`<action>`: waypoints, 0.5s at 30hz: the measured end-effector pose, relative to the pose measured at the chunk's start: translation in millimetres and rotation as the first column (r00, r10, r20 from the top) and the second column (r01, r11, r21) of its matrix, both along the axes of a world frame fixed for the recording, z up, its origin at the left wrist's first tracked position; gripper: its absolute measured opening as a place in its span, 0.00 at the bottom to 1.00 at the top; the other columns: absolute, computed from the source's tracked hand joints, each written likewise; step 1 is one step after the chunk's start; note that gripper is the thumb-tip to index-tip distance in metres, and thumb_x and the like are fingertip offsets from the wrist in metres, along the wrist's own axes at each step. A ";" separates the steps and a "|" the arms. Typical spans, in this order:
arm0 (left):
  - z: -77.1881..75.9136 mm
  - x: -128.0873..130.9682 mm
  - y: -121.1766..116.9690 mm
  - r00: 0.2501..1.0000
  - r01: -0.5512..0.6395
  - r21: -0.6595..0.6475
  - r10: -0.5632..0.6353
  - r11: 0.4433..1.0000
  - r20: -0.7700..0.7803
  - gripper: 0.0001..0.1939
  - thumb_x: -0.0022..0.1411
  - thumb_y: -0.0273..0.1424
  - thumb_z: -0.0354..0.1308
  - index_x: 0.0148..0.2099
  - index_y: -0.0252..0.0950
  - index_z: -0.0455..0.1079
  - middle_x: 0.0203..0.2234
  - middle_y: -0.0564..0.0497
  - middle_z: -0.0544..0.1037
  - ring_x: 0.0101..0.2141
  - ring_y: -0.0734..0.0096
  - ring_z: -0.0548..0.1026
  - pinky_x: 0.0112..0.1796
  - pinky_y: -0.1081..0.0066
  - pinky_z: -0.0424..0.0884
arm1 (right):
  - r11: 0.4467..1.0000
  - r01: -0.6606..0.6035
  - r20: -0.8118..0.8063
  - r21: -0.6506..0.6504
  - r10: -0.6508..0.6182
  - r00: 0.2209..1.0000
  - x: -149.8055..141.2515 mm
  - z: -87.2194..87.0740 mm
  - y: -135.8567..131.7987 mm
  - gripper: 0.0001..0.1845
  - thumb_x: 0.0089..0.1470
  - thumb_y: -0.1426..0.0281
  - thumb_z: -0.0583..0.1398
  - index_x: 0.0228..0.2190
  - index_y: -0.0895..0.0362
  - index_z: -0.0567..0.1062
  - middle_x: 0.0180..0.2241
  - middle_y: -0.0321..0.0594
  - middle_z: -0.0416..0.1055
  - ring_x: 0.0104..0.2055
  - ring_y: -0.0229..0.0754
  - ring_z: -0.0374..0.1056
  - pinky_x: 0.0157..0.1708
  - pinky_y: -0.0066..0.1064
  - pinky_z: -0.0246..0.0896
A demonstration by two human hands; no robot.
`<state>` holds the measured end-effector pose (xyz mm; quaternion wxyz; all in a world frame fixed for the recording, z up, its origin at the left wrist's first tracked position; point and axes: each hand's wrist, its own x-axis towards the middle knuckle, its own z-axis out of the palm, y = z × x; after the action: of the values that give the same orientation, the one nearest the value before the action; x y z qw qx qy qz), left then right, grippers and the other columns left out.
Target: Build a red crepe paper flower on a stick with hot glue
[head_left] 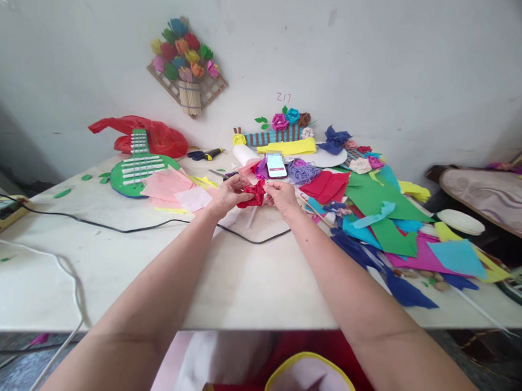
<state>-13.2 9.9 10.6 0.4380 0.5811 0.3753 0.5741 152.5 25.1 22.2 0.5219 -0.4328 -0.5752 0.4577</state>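
Note:
A crumpled red paper flower [253, 195] is held between my two hands above the middle of the table. On its left side, my left hand [229, 195] pinches it with thumb and fingers. The fingertips of my right hand [281, 198] are closed on its right edge. Just behind the hands lies a lit phone [276, 166], with a bundle of purple yarn [303, 171] to its right. Pink paper sheets [168, 187] rest left of my left hand. Folded red paper [327, 186] lies beyond my right hand.
A black cable [126, 231] crosses the white table [140, 282]. At the left stand a green guitar-shaped craft [132, 173] and a red plastic bag [158, 136]. Pliers [206, 154] lie behind. Green paper [395, 236] and other coloured sheets cover the right side.

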 end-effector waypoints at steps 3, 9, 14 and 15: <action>-1.7 -0.5 1.7 1.000 -0.010 0.009 0.010 1.000 -0.004 0.22 0.35 0.30 0.73 0.34 0.34 0.69 0.26 0.52 0.77 0.24 0.73 0.73 0.27 0.73 0.67 | 1.000 -0.004 -0.002 0.004 0.004 1.000 0.0 -0.7 0.4 0.04 0.42 0.69 0.60 0.21 0.57 0.73 0.15 0.29 0.65 0.17 0.33 0.60 0.16 0.24 0.54; -1.6 -0.2 1.8 1.000 -0.015 0.020 0.015 1.000 0.006 0.22 0.33 0.29 0.74 0.33 0.34 0.70 0.25 0.52 0.77 0.24 0.73 0.73 0.27 0.73 0.67 | 1.000 -0.006 0.007 0.009 0.006 1.000 0.1 -0.6 0.0 0.04 0.42 0.69 0.60 0.21 0.57 0.73 0.15 0.29 0.65 0.18 0.33 0.61 0.17 0.24 0.54; 0.0 0.0 0.4 1.000 -0.001 0.004 0.001 1.000 0.014 0.21 0.33 0.29 0.74 0.32 0.34 0.70 0.24 0.52 0.77 0.23 0.73 0.72 0.27 0.72 0.68 | 1.000 -0.009 0.006 0.009 0.009 1.000 0.1 -1.3 0.8 0.05 0.42 0.68 0.60 0.21 0.57 0.73 0.15 0.29 0.65 0.18 0.33 0.61 0.17 0.24 0.55; 0.1 -0.1 0.3 1.000 -0.002 0.004 0.002 1.000 0.012 0.21 0.33 0.29 0.74 0.32 0.34 0.70 0.25 0.52 0.77 0.24 0.73 0.72 0.27 0.72 0.68 | 1.000 -0.007 0.005 0.010 0.007 1.000 0.2 -1.7 1.0 0.05 0.42 0.68 0.60 0.21 0.57 0.73 0.16 0.29 0.65 0.18 0.33 0.61 0.17 0.24 0.54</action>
<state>-13.3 10.1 10.7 0.4384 0.5783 0.3721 0.5788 152.6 26.2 20.5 0.5211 -0.4293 -0.5802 0.4555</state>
